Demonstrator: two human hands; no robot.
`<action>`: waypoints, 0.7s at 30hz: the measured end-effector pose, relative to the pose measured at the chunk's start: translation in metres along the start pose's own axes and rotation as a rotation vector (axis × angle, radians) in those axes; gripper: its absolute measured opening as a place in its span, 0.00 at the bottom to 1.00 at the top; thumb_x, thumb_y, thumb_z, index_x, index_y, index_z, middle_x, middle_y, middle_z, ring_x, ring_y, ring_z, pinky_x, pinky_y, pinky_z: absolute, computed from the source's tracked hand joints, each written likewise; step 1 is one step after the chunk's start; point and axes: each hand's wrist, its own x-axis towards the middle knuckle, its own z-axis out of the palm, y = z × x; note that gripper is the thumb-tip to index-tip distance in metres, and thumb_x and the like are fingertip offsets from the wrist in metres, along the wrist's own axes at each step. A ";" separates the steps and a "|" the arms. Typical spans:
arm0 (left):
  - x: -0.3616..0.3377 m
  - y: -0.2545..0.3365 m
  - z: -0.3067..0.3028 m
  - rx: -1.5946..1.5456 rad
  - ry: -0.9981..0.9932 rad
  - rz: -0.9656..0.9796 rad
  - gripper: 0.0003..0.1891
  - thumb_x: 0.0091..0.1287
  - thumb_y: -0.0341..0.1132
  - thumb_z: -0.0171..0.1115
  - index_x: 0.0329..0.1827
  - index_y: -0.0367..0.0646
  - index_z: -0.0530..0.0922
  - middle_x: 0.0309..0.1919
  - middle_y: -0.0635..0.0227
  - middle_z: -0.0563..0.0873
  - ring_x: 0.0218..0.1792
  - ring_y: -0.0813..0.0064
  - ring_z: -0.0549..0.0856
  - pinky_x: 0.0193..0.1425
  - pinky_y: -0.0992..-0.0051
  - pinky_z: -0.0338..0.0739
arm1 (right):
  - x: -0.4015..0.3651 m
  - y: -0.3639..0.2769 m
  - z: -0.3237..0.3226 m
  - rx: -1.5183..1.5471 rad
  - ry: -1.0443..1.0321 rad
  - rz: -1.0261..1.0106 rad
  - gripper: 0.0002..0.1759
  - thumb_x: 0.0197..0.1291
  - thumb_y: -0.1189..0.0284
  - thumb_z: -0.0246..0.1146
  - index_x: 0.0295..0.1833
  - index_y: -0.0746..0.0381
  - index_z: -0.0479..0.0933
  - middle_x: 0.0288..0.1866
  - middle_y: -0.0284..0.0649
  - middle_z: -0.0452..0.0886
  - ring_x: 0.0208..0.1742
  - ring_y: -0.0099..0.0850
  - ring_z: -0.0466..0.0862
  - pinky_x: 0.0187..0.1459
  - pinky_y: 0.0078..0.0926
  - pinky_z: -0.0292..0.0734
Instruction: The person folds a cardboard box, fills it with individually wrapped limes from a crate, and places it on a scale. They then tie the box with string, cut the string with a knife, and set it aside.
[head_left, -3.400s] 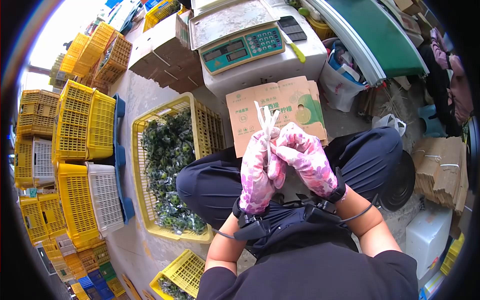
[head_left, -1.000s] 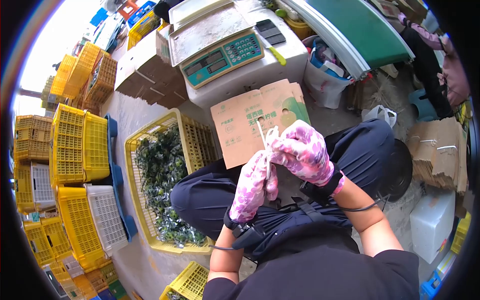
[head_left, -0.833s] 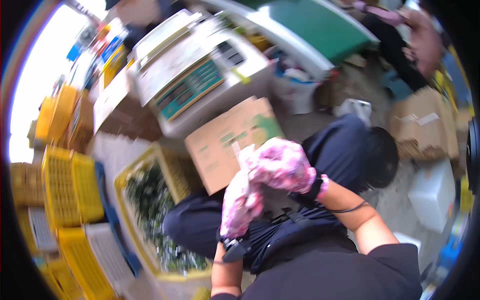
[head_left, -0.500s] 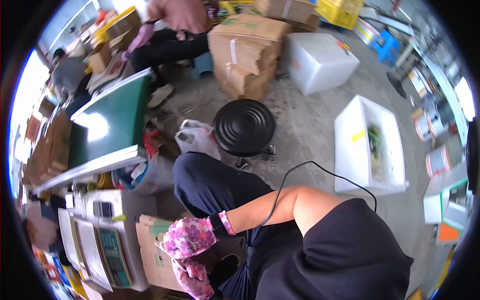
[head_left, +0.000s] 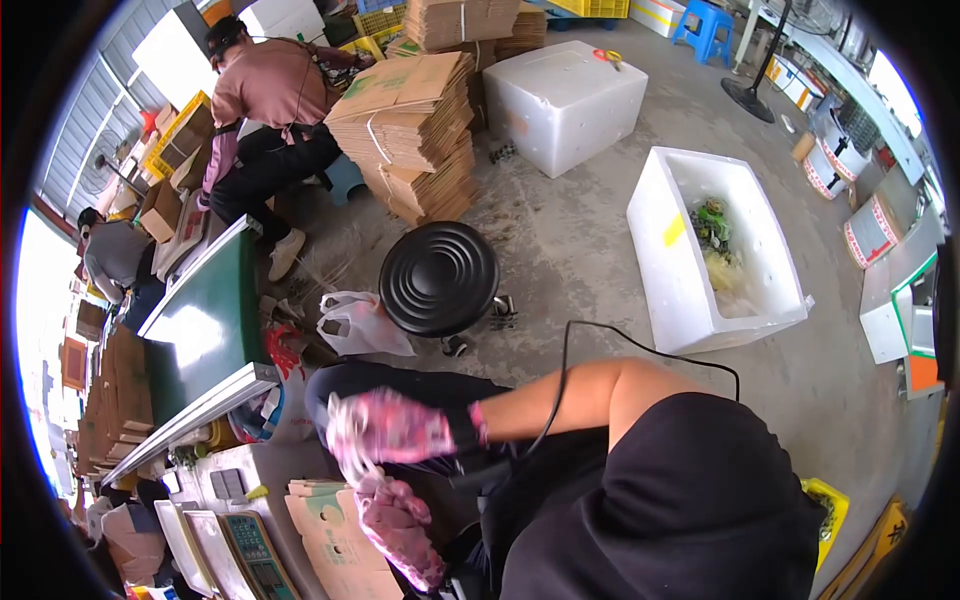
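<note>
White cord (head_left: 348, 448) at 7 to 8 o'clock from view centre, up at my fingers. Pink-gloved right hand (head_left: 392, 427) at 7, over my dark-trousered leg (head_left: 410, 378): fingers curled in on the cord, motion blur hides the detail. Pink-gloved left hand (head_left: 402, 532) sits at 6 o'clock from the right one, loose cord ends at its upper tip. Can't tell whether its fingers are pinched or spread.

Printed cardboard flats (head_left: 345, 545) at 7, just beside the left hand. Scale (head_left: 250, 553) past them, toward 7:30, on a white block (head_left: 285, 462). Green belt (head_left: 205, 345) at 9, plastic bag (head_left: 362, 325) nearer on that side, by the black round stool (head_left: 440, 278) just off centre.

Open foam box (head_left: 662, 290) between 2 and 3, greens (head_left: 712, 232) inside. Closed foam box (head_left: 560, 110) at 1, scissors (head_left: 607, 58) on its lid. Tied cardboard stack (head_left: 405, 125) at 11. Co-worker (head_left: 275, 85) between 10 and 11, seated, bent forward. Second person (head_left: 115, 250) between 9 and 10, well apart from me.
</note>
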 end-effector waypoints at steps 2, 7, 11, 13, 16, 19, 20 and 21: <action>0.000 0.009 0.022 -0.023 0.148 -0.002 0.26 0.71 0.48 0.49 0.67 0.42 0.65 0.46 0.58 0.81 0.22 0.68 0.81 0.22 0.75 0.77 | 0.014 -0.053 -0.068 -1.191 0.244 -0.342 0.09 0.67 0.71 0.58 0.51 0.59 0.77 0.51 0.38 0.80 0.56 0.30 0.79 0.57 0.29 0.75; -0.006 0.015 -0.008 0.150 0.349 0.053 0.36 0.67 0.51 0.56 0.73 0.40 0.58 0.59 0.57 0.75 0.29 0.69 0.83 0.32 0.75 0.79 | -0.058 -0.172 -0.292 -0.602 1.114 -0.653 0.07 0.64 0.70 0.63 0.45 0.59 0.75 0.34 0.31 0.80 0.37 0.21 0.80 0.41 0.25 0.77; -0.040 0.021 -0.021 0.109 0.471 0.240 0.27 0.72 0.48 0.49 0.70 0.44 0.64 0.60 0.58 0.74 0.37 0.73 0.81 0.40 0.81 0.78 | -0.237 -0.251 -0.393 -0.673 1.911 0.019 0.32 0.57 0.47 0.64 0.51 0.65 0.73 0.39 0.40 0.81 0.37 0.34 0.80 0.40 0.35 0.77; -0.049 0.013 -0.045 0.064 0.487 0.270 0.27 0.72 0.48 0.49 0.69 0.44 0.65 0.61 0.59 0.74 0.37 0.73 0.81 0.41 0.81 0.77 | -0.278 -0.239 -0.390 -0.514 2.145 0.125 0.37 0.53 0.45 0.65 0.55 0.66 0.72 0.38 0.41 0.81 0.40 0.35 0.81 0.43 0.36 0.77; -0.058 0.007 -0.063 0.019 0.515 0.285 0.26 0.71 0.48 0.50 0.68 0.44 0.66 0.62 0.59 0.74 0.39 0.72 0.81 0.43 0.79 0.77 | -0.217 -0.142 -0.363 -1.027 1.991 0.079 0.26 0.57 0.61 0.65 0.58 0.61 0.71 0.36 0.35 0.80 0.38 0.27 0.79 0.41 0.28 0.76; -0.075 0.015 -0.071 0.024 0.440 0.372 0.32 0.68 0.48 0.55 0.72 0.43 0.61 0.59 0.58 0.75 0.39 0.68 0.82 0.45 0.68 0.78 | -0.150 -0.055 -0.292 -0.870 1.159 0.270 0.20 0.60 0.71 0.65 0.58 0.57 0.73 0.35 0.31 0.79 0.37 0.21 0.79 0.40 0.24 0.75; -0.079 0.029 -0.067 -0.110 0.543 0.281 0.31 0.69 0.47 0.55 0.71 0.44 0.61 0.58 0.57 0.76 0.41 0.67 0.81 0.47 0.67 0.77 | -0.132 -0.027 -0.261 -0.656 0.820 0.403 0.17 0.61 0.71 0.65 0.56 0.55 0.74 0.35 0.31 0.79 0.38 0.21 0.79 0.39 0.25 0.76; -0.086 0.034 -0.074 -0.124 0.582 0.301 0.30 0.69 0.46 0.55 0.71 0.44 0.62 0.58 0.56 0.76 0.41 0.66 0.82 0.47 0.67 0.78 | -0.125 0.004 -0.240 -0.670 0.400 0.667 0.17 0.61 0.71 0.65 0.56 0.56 0.74 0.35 0.31 0.79 0.38 0.21 0.79 0.40 0.25 0.76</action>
